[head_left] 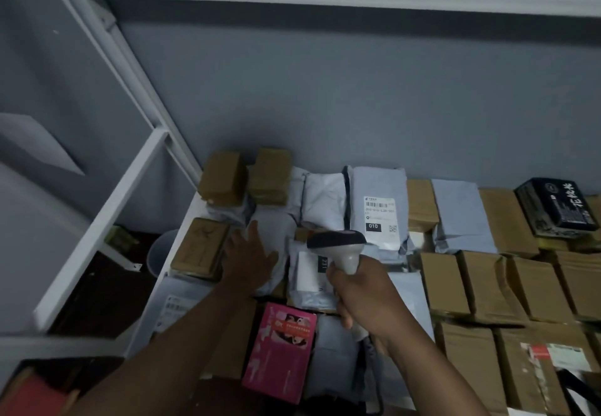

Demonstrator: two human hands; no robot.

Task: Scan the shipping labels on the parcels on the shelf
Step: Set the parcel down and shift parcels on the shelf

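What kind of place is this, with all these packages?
Probably a parcel depot or mailroom. A white shelf is packed with brown cardboard boxes and grey mailer bags with shipping labels, and the right hand grips a barcode scanner.

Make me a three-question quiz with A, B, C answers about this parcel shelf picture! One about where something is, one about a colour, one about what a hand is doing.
1. Where is the black box?
A. far right, at the back
B. front left
C. under the scanner

2. What colour is the box between the two arms?
A. green
B. pink
C. yellow

3. What is the right hand doing?
A. resting flat
B. hanging empty
C. gripping the scanner

Answers: 1 A, it sits on brown boxes by the wall; 2 B, bright pink front; 3 C, fingers wrap its handle.
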